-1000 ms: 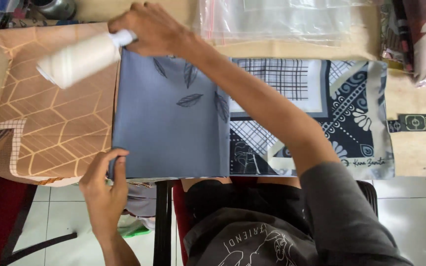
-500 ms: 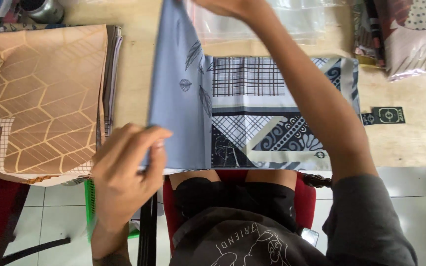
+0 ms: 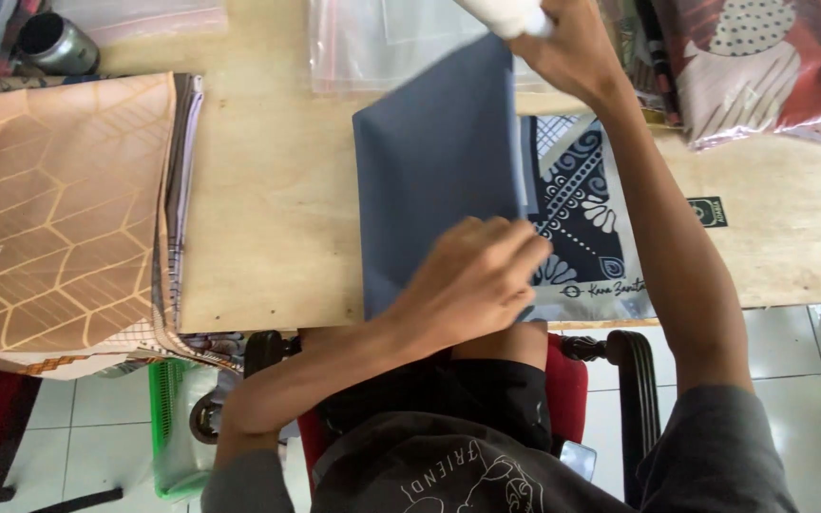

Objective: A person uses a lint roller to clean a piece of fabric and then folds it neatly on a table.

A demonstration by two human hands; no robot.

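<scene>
Blue-grey folded cloth [image 3: 434, 171] lies mid-tabletop [image 3: 277, 228], left hand [image 3: 472, 280] pressed flat on its 5 o'clock corner, right hand [image 3: 577, 47] gripping a white roll [image 3: 505, 14] at 12; lighter pressure might let the fold shift

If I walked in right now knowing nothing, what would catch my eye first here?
Probably the slate-blue folded cloth mid-table, pressed flat by the left hand while the right hand grips its far edge along with a white roll. Next, the tan stack of hexagon-patterned fabric at the left of the wooden table.
</scene>
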